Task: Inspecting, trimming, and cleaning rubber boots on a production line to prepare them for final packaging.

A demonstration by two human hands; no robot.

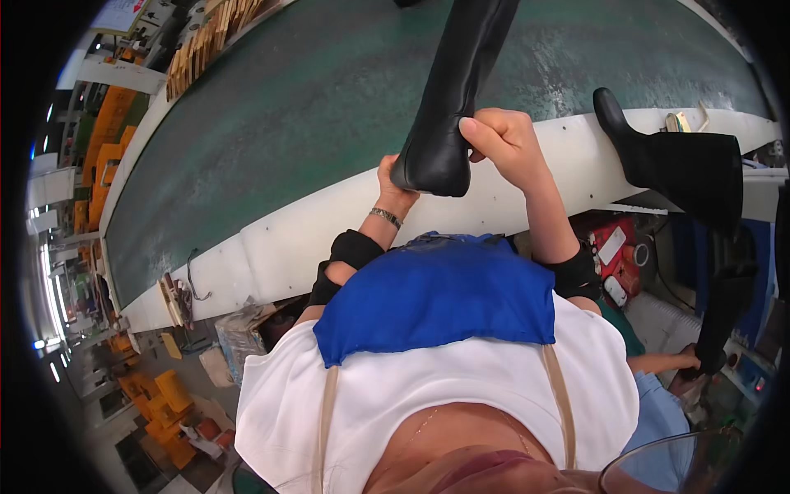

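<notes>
A tall black boot [444, 123] is held up over the edge of the bench, its heel end toward me and its shaft reaching away to the far side. My left hand [393, 183] grips it low by the heel, with most of the fingers hidden behind the boot. On the right side of the boot, my right hand [504, 142] pinches the leather near the ankle between thumb and fingers. A second black boot [671, 156] lies on the white bench edge at the right.
A green conveyor belt [271, 148] runs beyond the white bench edge [288, 247]. Wooden pieces [206, 45] stand at the far left. At the lower right, another person's hand [687, 360] is by a dark boot [724, 313]. A red bag [613, 247] sits below the bench.
</notes>
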